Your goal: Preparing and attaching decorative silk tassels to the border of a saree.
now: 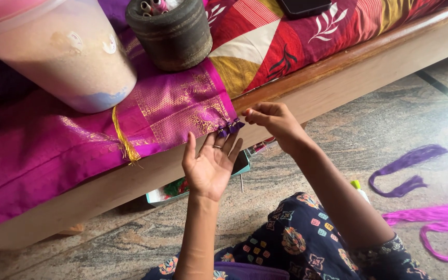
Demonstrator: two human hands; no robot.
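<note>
A magenta silk cloth with gold woven border [177,106] lies over the edge of a wooden cot. At its lower corner hang small purple tassels [232,127]. My left hand [211,163] is held palm up, fingers spread, with its fingertips touching the tassels from below. My right hand [270,119] is just right of the tassels, thumb and fingers pinched together on a fine thread or tassel end; what it pinches is too small to make out. A yellow thread bundle [123,137] hangs over the cloth further left.
A large plastic jar [63,57] and a dark round holder with thread spools [172,33] weigh down the cloth. A patterned bedsheet [296,36] covers the cot. Purple thread hanks [405,168] and magenta ones [442,223] lie on the stone floor at right. A small box [169,192] sits under the cot.
</note>
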